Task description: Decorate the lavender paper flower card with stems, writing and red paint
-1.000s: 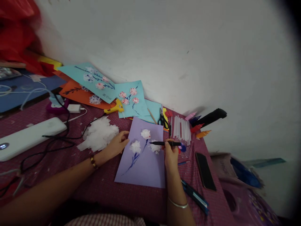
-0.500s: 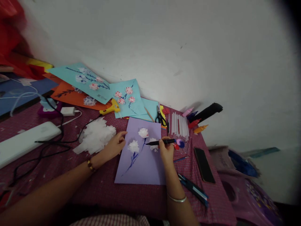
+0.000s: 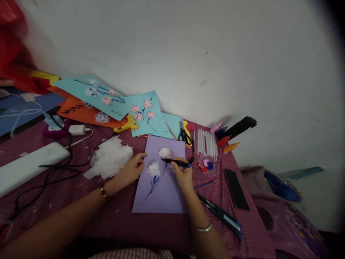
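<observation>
A sheet of purple paper (image 3: 169, 194) lies on the table in front of me. It bears a drawn dark-blue stem (image 3: 153, 187) and white crumpled-paper flowers, one upper (image 3: 165, 152) and one at left (image 3: 153, 168). Another at right is mostly covered by my right hand (image 3: 184, 178). That hand grips a black marker (image 3: 178, 163), its tip close below the upper flower; whether it touches the paper I cannot tell. My left hand (image 3: 132, 168) rests at the sheet's left edge, index finger stretched out, holding nothing visible.
White paper pieces (image 3: 110, 158) are heaped at left, near a yellow glue gun (image 3: 126, 125) and black cable. Finished flower cards (image 3: 147, 118) lean by the wall. Scissors (image 3: 184, 135), glue sticks (image 3: 207, 144), a phone (image 3: 236, 189) and a blue-black cutter (image 3: 221, 216) lie right.
My right hand has moved left with the marker, whose tip is now nearer the upper flower. The hand now covers most of the right flower. My left hand stays at the sheet's edge.
</observation>
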A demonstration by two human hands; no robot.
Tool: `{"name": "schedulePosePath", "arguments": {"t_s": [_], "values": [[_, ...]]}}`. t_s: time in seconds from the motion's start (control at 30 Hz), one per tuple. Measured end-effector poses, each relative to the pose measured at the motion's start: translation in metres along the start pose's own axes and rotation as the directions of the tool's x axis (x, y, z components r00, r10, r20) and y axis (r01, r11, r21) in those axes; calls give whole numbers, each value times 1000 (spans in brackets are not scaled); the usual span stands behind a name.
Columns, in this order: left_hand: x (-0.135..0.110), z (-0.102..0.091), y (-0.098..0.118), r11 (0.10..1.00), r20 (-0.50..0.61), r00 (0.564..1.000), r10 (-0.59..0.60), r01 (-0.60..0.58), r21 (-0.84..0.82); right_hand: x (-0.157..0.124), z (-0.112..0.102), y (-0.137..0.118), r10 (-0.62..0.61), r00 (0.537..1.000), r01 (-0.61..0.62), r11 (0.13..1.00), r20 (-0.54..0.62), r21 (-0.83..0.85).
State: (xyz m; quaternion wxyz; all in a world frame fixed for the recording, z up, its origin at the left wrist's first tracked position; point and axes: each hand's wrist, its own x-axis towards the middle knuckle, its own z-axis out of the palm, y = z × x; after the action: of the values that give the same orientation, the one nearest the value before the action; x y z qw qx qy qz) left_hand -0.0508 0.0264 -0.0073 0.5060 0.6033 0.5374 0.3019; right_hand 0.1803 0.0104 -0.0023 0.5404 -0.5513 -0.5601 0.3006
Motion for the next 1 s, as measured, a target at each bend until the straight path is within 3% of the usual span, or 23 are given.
{"name": "schedulePosePath", "arguments": {"t_s": [0.6,1.0], "values": [[5,1,-5,999,3,1000,-17,17,-37,-4,0,-4,-53,996,33,964,-67,-265],[4,2,-6,999,-5,1000,-13,13,-49,-5,-7,-8,-34,989,10,986,-143,-169]]}}
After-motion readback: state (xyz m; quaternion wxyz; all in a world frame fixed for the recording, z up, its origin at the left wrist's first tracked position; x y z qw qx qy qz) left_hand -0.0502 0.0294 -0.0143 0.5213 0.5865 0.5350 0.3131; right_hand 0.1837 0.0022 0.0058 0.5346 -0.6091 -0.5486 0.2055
